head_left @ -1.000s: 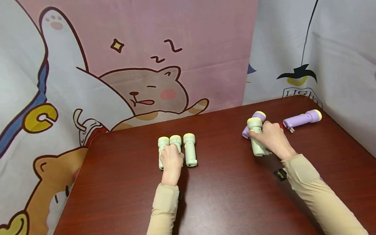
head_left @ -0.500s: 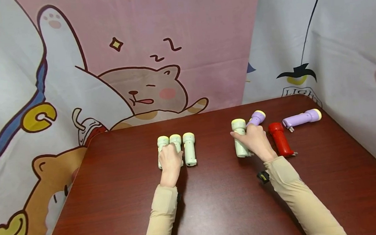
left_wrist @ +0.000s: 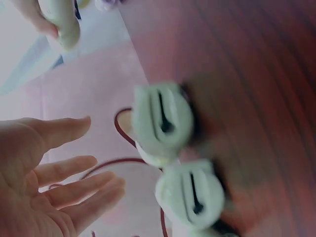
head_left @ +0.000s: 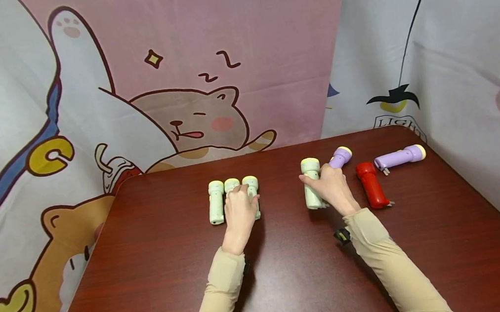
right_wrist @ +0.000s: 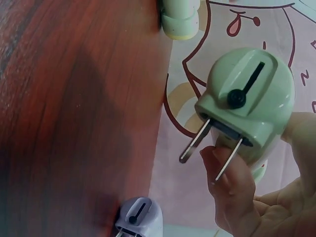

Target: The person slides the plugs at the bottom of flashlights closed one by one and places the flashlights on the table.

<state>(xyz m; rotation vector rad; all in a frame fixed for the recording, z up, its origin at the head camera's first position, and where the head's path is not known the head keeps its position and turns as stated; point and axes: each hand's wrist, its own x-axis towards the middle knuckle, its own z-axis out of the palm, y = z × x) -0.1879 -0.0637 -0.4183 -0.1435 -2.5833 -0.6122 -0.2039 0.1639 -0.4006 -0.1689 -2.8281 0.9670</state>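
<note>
Three pale green flashlights stand side by side on the table: a left one (head_left: pixel 216 202), a middle one (head_left: pixel 231 184) and a right one (head_left: pixel 250 181). My left hand (head_left: pixel 240 215) is over the middle and right ones, covering part of both. In the left wrist view its fingers (left_wrist: pixel 74 187) are spread and fairly straight, with nothing between them. My right hand (head_left: pixel 334 188) grips another pale green flashlight (head_left: pixel 311 185) between thumb and fingers. Two metal prongs (right_wrist: pixel 227 160) stick out of its end in the right wrist view.
Right of my right hand lies a red flashlight (head_left: pixel 372 186), prongs out. One purple flashlight (head_left: pixel 341 156) shows partly behind that hand; a second purple flashlight (head_left: pixel 399 157) lies near the right edge of the brown table (head_left: pixel 296 271). A cartoon-print cloth (head_left: pixel 289 48) hangs behind.
My right hand has carried its green flashlight leftward, uncovering the red one. My left hand has shifted right from the left and middle flashlights to the middle and right ones.
</note>
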